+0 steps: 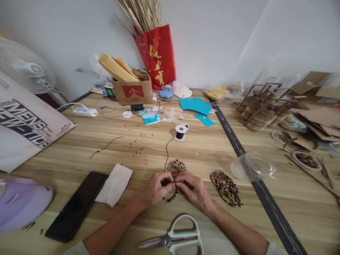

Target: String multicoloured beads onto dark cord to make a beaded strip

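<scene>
My left hand (159,187) and my right hand (194,188) meet over the table, each with thumb and forefinger pinched on a thin black cord (166,152). From between them hangs a loop of multicoloured beads, a beaded bracelet (170,199), partly hidden by my fingers. The cord runs back to a white spool (180,132) wound with black cord. Just behind my fingertips lies a pile of loose-looking colourful beads (176,166). A heap of finished-looking bead strings (225,188) rests right of my right hand. Scissors (175,238) with pale green handles lie in front of me.
To the left lie a black phone (77,205) and a white paper (114,185). A clear plastic jar (253,166) lies at the right across a dark strip (265,198). Further back are blue cards (195,106), a cardboard box (132,90), a red bag (159,56) and small woven baskets (260,113).
</scene>
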A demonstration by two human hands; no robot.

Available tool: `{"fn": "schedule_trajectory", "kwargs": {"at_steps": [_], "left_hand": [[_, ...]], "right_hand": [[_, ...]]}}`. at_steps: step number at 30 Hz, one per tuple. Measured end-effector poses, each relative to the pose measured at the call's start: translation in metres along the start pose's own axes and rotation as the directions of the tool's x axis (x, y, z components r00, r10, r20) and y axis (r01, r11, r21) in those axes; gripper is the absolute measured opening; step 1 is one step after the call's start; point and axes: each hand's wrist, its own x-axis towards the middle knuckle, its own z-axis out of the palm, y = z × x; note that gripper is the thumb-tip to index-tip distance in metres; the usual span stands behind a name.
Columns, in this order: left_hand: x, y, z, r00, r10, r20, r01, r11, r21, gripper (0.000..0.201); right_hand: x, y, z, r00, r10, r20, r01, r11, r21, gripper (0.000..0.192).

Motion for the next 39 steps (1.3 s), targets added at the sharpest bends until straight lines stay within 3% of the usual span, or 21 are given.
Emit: {"fn": "schedule_trajectory", "kwargs": {"at_steps": [8,12,16,19,26,31,39], "left_hand": [[-0.003,0.009,0.004,0.993,0.116,-0.035,-0.105,0.966,0.235,0.013],[-0.003,0.010,0.005,0.987,0.156,-0.044,-0.139,0.954,0.265,0.014],[-0.002,0.007,0.004,0.995,0.081,-0.055,-0.069,0.980,0.187,0.009],[0.000,0.006,0.002,1.000,0.005,-0.031,-0.002,0.996,0.091,0.006],[0.002,0.001,-0.016,0.978,-0.090,0.190,0.095,0.995,-0.022,0.014],[0.004,0.003,-0.023,0.937,-0.150,0.316,0.222,0.953,-0.206,0.025],[0.003,0.009,-0.026,0.920,-0.156,0.359,0.291,0.886,-0.361,0.034]], "right_hand": [[0.000,-0.002,0.002,0.999,0.039,-0.007,-0.039,0.998,-0.048,0.018],[0.000,-0.002,0.003,0.996,0.091,-0.010,-0.091,0.995,-0.029,0.016],[0.000,-0.002,0.003,0.990,0.144,-0.001,-0.144,0.990,0.001,0.016],[0.001,-0.002,0.002,0.993,0.117,0.013,-0.117,0.993,-0.009,0.017],[0.001,0.001,-0.001,0.994,-0.046,0.102,0.045,0.999,0.015,0.021],[0.001,-0.001,-0.002,0.991,-0.072,0.111,0.064,0.995,0.076,0.024],[0.003,-0.006,-0.004,0.992,-0.038,0.119,0.011,0.976,0.219,0.029]]}}
